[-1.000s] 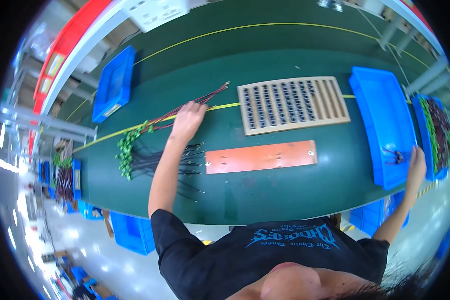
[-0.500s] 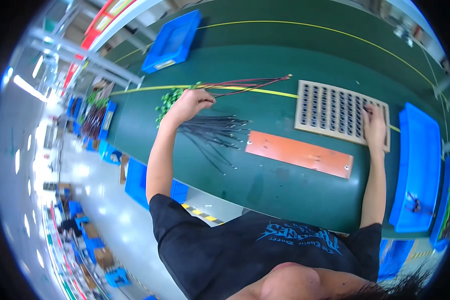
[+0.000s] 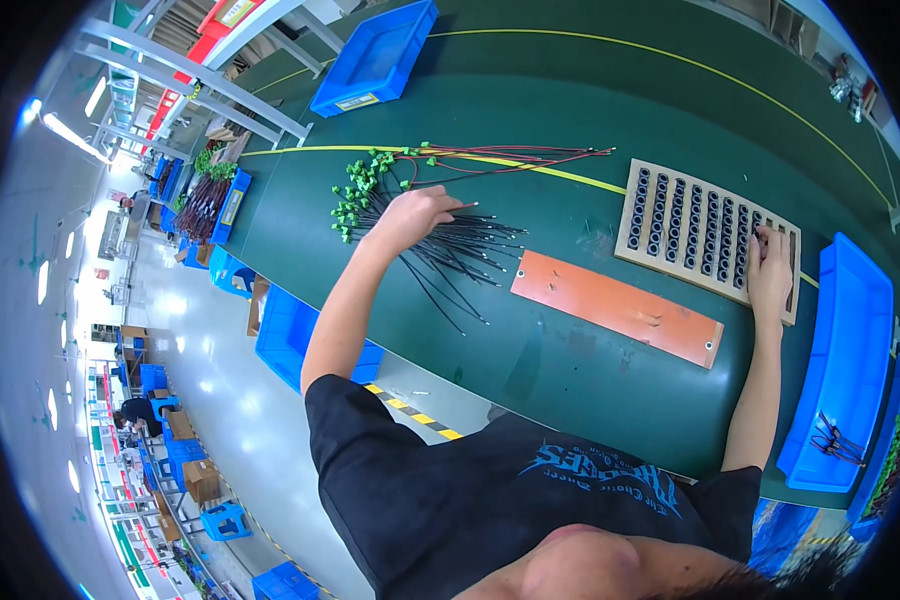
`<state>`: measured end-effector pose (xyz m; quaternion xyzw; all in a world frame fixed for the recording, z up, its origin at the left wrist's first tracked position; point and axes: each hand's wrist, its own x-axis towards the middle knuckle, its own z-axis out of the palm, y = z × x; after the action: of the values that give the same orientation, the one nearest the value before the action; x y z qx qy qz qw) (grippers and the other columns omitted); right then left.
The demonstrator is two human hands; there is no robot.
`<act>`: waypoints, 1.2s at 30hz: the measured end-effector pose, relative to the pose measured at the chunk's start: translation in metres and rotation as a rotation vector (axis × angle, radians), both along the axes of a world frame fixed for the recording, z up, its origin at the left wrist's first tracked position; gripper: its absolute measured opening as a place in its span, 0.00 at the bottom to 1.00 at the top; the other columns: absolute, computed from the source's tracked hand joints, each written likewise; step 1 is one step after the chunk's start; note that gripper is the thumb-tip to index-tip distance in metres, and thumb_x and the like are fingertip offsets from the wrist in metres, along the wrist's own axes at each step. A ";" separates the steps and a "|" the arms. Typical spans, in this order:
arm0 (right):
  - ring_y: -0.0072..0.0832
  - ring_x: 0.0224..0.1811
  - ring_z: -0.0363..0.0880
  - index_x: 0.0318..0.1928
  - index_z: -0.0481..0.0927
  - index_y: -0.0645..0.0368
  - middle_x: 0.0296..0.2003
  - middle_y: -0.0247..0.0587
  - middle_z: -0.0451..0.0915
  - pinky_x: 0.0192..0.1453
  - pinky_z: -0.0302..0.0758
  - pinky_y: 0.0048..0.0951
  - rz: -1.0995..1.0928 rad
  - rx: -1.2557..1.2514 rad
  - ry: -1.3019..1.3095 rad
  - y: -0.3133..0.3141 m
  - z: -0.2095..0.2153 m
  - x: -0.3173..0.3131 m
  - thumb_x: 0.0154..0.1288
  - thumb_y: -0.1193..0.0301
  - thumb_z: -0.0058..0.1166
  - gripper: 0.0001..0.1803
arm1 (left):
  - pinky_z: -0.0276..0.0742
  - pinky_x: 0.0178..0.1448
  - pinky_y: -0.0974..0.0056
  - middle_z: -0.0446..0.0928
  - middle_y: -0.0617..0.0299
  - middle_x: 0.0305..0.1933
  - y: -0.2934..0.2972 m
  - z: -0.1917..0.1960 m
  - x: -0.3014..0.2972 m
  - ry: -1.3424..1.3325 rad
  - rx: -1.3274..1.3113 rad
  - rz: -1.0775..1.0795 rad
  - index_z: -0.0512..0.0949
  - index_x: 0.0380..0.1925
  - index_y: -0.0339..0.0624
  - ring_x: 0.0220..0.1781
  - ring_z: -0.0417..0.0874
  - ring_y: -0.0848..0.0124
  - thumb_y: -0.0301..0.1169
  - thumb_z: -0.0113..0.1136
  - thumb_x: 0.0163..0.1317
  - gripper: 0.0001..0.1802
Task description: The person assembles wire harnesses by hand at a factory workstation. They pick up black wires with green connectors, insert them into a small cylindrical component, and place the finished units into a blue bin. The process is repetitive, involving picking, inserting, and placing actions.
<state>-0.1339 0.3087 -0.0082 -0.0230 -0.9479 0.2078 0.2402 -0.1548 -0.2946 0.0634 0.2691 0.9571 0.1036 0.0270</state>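
My left hand (image 3: 416,216) is closed in a pinch over a bundle of black wires (image 3: 470,241). A thin wire with a reddish end (image 3: 466,206) sticks out from its fingertips. Green connectors (image 3: 354,196) sit at the bundle's far left end, and several red and black wires (image 3: 530,154) stretch right beyond the hand. On the right, my right hand (image 3: 768,272) reaches onto a light wooden tray (image 3: 625,248) with rows of small black ring-shaped parts (image 3: 710,232). Its fingertips are closed around one of these parts near the tray's right side, partly hidden by the fingers.
An orange-brown strip (image 3: 615,308) lies on the green table (image 3: 530,385) between my hands. At right stands a blue bin (image 3: 838,370) with a few dark wires (image 3: 838,440) inside. Another blue bin (image 3: 375,55) is at the far left. Yellow lines cross the tabletop.
My left hand has drawn off the green connectors toward me and rightward, a wire end now showing at its fingertips. My right hand stays at the tray. The whole view has shifted slightly.
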 end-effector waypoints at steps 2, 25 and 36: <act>0.42 0.44 0.85 0.54 0.80 0.58 0.49 0.47 0.80 0.50 0.81 0.43 -0.007 -0.010 -0.002 -0.001 0.000 0.000 0.76 0.68 0.56 0.12 | 0.80 0.48 0.49 0.82 0.54 0.39 0.002 -0.010 -0.007 -0.027 0.013 -0.031 0.88 0.43 0.41 0.44 0.84 0.50 0.29 0.69 0.60 0.11; 0.42 0.42 0.85 0.53 0.80 0.59 0.47 0.46 0.81 0.47 0.80 0.44 0.046 -0.024 0.044 -0.012 0.008 0.005 0.76 0.70 0.56 0.11 | 0.83 0.50 0.69 0.88 0.56 0.43 -0.105 0.115 -0.033 0.580 1.059 0.517 0.85 0.51 0.28 0.39 0.88 0.74 0.25 0.62 0.74 0.12; 0.46 0.43 0.86 0.52 0.82 0.65 0.46 0.53 0.82 0.48 0.81 0.45 -0.022 0.000 0.074 0.000 -0.008 -0.001 0.74 0.69 0.60 0.13 | 0.77 0.49 0.73 0.88 0.61 0.42 -0.052 0.143 -0.053 0.898 1.039 0.518 0.86 0.51 0.30 0.41 0.82 0.80 0.27 0.60 0.77 0.12</act>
<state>-0.1348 0.3087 -0.0165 -0.0255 -0.9382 0.2057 0.2771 -0.2078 -0.3467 0.2066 0.0290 0.7363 0.4270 -0.5241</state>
